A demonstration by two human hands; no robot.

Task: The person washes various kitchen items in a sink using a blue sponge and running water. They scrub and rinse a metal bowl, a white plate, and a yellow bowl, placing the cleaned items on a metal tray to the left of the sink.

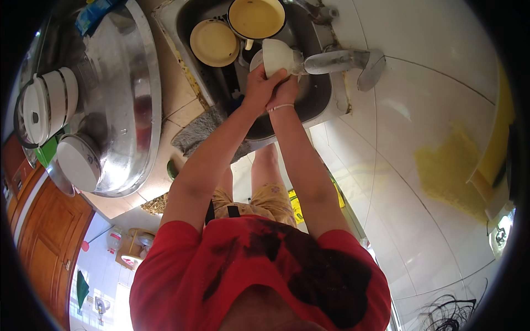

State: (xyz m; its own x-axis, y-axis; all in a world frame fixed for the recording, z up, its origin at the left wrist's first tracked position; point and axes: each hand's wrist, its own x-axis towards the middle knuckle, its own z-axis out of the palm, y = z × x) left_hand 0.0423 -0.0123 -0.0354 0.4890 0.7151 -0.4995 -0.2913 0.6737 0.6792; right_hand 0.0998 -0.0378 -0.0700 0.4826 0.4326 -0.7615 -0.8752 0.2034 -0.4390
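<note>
A white bowl (pixel 276 57) is tilted on its side over the sink (pixel 321 93), with its wall close to the faucet spout (pixel 331 62); what looks like water reaches it there. My left hand (pixel 261 87) grips the bowl's near side. Close beside it, my right hand (pixel 285 92) is also at the bowl, its fingers partly hidden beneath. Another pale rim (pixel 256 61) shows just left of the bowl; whether a hand holds it, I cannot tell. Farther forward in the sink are a cream enamel pot (pixel 256 18) with a dark rim and a round cream dish (pixel 214 43).
A grey cloth (pixel 201 130) drapes over the counter and sink edge. To the left, a large steel tray (pixel 154 82) bears a white container with a handle (pixel 51 103) and a patterned bowl (pixel 78 163). A tiled wall (pixel 397 124) borders the sink at right.
</note>
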